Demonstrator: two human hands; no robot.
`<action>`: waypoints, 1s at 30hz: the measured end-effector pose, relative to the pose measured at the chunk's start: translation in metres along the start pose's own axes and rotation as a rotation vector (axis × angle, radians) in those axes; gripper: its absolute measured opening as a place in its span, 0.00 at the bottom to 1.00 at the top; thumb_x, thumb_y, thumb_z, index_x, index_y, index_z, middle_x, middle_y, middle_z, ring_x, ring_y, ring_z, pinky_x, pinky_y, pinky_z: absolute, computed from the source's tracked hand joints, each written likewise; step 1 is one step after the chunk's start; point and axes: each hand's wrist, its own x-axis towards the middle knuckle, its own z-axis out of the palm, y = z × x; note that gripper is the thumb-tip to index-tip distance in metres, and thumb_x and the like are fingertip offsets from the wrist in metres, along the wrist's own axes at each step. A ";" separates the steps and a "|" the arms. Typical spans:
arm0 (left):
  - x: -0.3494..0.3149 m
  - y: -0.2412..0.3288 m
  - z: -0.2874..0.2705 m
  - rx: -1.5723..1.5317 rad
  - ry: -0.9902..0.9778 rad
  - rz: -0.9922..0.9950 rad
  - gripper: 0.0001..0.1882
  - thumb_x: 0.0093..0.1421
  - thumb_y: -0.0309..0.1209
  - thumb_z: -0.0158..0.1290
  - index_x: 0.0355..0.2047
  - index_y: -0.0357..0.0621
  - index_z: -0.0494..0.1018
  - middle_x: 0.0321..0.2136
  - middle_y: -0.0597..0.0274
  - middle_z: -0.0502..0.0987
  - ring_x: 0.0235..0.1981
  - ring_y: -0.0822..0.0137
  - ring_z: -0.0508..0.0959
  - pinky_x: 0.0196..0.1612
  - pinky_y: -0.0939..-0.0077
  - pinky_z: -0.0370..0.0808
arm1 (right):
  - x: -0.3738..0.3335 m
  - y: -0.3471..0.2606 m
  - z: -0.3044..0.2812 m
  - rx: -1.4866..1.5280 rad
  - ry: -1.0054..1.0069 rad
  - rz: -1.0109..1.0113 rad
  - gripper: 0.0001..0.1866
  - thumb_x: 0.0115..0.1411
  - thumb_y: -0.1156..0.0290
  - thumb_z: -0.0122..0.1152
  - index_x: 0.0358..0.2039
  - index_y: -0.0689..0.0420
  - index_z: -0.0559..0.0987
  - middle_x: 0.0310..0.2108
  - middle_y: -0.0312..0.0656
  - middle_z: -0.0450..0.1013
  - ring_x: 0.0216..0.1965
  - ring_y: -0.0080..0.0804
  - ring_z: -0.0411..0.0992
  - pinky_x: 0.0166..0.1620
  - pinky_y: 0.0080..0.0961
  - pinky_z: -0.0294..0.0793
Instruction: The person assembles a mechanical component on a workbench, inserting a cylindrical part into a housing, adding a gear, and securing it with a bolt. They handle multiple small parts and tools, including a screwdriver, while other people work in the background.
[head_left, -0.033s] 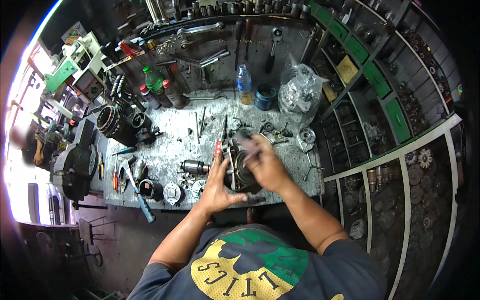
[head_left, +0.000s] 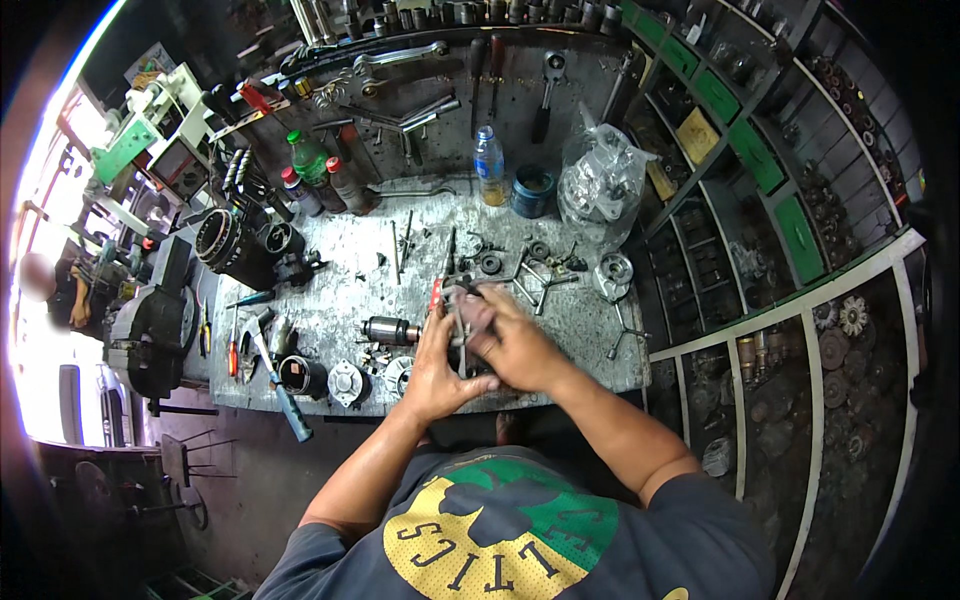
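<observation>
My left hand (head_left: 437,370) grips the near left side of a metal housing (head_left: 461,338), its fingers along the side and its thumb stretched toward the right. My right hand (head_left: 520,345) lies across the top and right of the housing with curled, blurred fingers. A dark, reddish smear shows at its fingertips; what it holds cannot be made out. Most of the housing is hidden between the hands. A red-handled tool (head_left: 436,295) lies just beyond my left fingers. To the left of that hand are a cylindrical armature (head_left: 390,331) and round metal end covers (head_left: 346,382).
A hammer (head_left: 270,365) overhangs the bench's front edge at left. Bottles (head_left: 308,160), a blue can (head_left: 532,192) and a plastic bag of parts (head_left: 603,185) stand at the back. A four-way wrench (head_left: 545,280) lies beyond my right hand. Parts shelves (head_left: 800,330) flank the right.
My right hand has shifted left over the housing, toward my left hand, and covers its round opening. The left hand keeps its hold.
</observation>
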 end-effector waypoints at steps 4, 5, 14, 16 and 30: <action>0.004 0.005 0.010 0.104 -0.026 -0.120 0.58 0.54 0.43 0.75 0.76 0.32 0.54 0.78 0.27 0.52 0.80 0.36 0.55 0.80 0.51 0.58 | 0.013 -0.021 0.022 0.401 0.058 0.529 0.30 0.74 0.56 0.63 0.65 0.68 0.77 0.74 0.66 0.63 0.74 0.67 0.62 0.77 0.53 0.62; 0.007 0.004 0.010 0.214 -0.053 -0.112 0.60 0.54 0.43 0.75 0.77 0.30 0.52 0.78 0.27 0.52 0.80 0.36 0.54 0.81 0.51 0.55 | 0.008 -0.032 0.026 0.171 -0.014 0.572 0.34 0.74 0.56 0.63 0.67 0.73 0.74 0.75 0.68 0.61 0.76 0.67 0.60 0.77 0.51 0.61; 0.001 -0.005 0.000 0.126 -0.040 0.051 0.48 0.64 0.36 0.64 0.75 0.23 0.54 0.74 0.26 0.59 0.76 0.32 0.61 0.78 0.47 0.61 | 0.021 -0.066 0.033 -0.265 -0.043 0.490 0.33 0.77 0.57 0.53 0.73 0.67 0.69 0.77 0.62 0.61 0.80 0.60 0.54 0.80 0.59 0.47; 0.006 -0.007 0.000 0.380 -0.003 0.222 0.51 0.60 0.35 0.68 0.75 0.24 0.55 0.73 0.27 0.62 0.76 0.33 0.62 0.78 0.48 0.61 | 0.019 -0.082 0.032 -0.279 -0.106 0.348 0.31 0.76 0.59 0.54 0.71 0.68 0.72 0.76 0.62 0.63 0.79 0.60 0.56 0.80 0.58 0.48; 0.004 0.011 -0.005 0.104 -0.062 -0.074 0.58 0.51 0.37 0.76 0.73 0.26 0.54 0.63 0.29 0.70 0.66 0.33 0.73 0.70 0.51 0.71 | 0.007 -0.001 0.030 0.030 0.073 0.342 0.19 0.65 0.60 0.74 0.52 0.56 0.83 0.47 0.49 0.77 0.49 0.52 0.79 0.54 0.46 0.80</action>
